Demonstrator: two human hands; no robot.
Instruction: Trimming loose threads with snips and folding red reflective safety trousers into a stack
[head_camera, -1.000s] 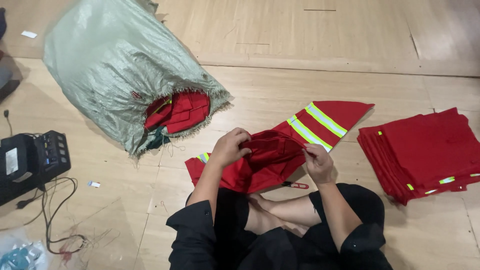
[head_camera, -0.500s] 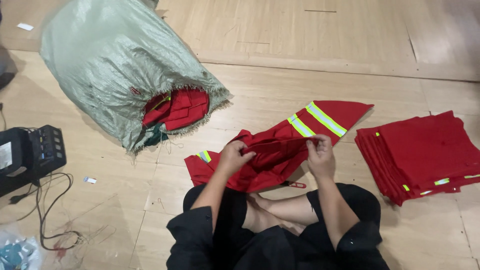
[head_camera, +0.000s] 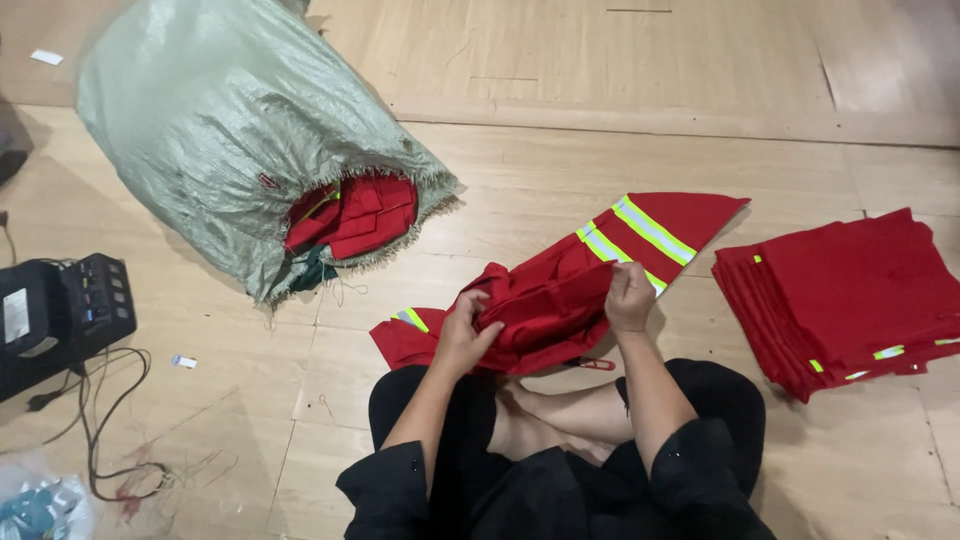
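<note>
Left hand: the left hand (head_camera: 468, 335) sits at about 7 o'clock of the garment, its fingers (head_camera: 478, 303) curled narrow and pinching a fold of red cloth.
Right hand: the right hand (head_camera: 630, 297) is at about 3 o'clock of the bunched part, fingers closed down over the upper fold, holding it.
Garment: a red fabric work garment with yellow-and-silver reflective stripes (head_camera: 560, 295) lies on the wooden floor (head_camera: 560, 160) just in front of the person's crossed legs, half bunched between the hands; its striped end points toward 1 o'clock.
Stack: a flat pile of folded red garments (head_camera: 850, 295) rests at 3 o'clock, apart from the one in hand.
Sack: a pale green woven plastic sack (head_camera: 220, 140) lies on its side at 10 o'clock, its mouth open with more red clothing inside.
Device: a black box with cables (head_camera: 60, 315) sits at 9 o'clock.
Small item: a small red object (head_camera: 596, 364) lies under the garment's near edge; what it is I cannot tell.
Risk: the cloth looks slack, so a loose pinch could let a fold slip and skew the edges; the trailing hem may drag that small item along.
</note>
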